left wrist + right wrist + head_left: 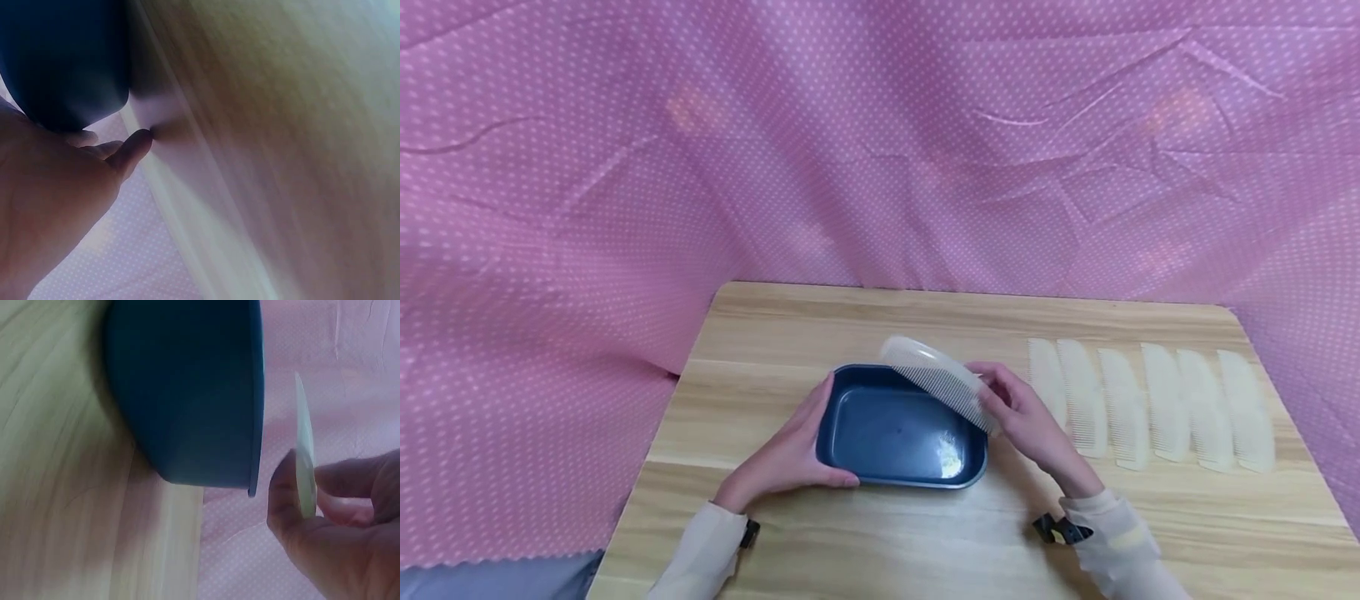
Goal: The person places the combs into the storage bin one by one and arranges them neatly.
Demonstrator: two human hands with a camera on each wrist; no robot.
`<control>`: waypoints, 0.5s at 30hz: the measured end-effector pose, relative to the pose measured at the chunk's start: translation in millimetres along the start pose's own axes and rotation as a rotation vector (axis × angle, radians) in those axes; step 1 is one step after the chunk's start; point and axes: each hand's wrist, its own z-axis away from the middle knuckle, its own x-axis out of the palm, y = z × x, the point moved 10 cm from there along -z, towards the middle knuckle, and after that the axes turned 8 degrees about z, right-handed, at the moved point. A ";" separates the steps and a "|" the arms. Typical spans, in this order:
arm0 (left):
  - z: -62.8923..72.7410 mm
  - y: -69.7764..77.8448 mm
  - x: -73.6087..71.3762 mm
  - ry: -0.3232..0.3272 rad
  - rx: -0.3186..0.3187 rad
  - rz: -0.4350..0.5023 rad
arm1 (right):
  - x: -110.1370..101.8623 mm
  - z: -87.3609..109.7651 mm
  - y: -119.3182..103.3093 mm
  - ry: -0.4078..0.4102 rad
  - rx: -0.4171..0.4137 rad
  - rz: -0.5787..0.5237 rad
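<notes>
Right grip [1032,423] round comb [934,375], near tray [891,437]

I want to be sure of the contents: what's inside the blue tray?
No objects show inside the blue tray, only its shiny bare bottom. The comb in the right hand covers part of its far right corner, so that bit can't be seen.

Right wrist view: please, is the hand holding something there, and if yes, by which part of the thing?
Yes: the right hand pinches a pale comb by one end, between thumb and fingers; the comb's other end is free.
</notes>
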 end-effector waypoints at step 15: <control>-0.7 -2.7 7.8 -0.033 0.001 0.127 | 34.7 -0.9 -8.9 -0.117 -0.046 0.170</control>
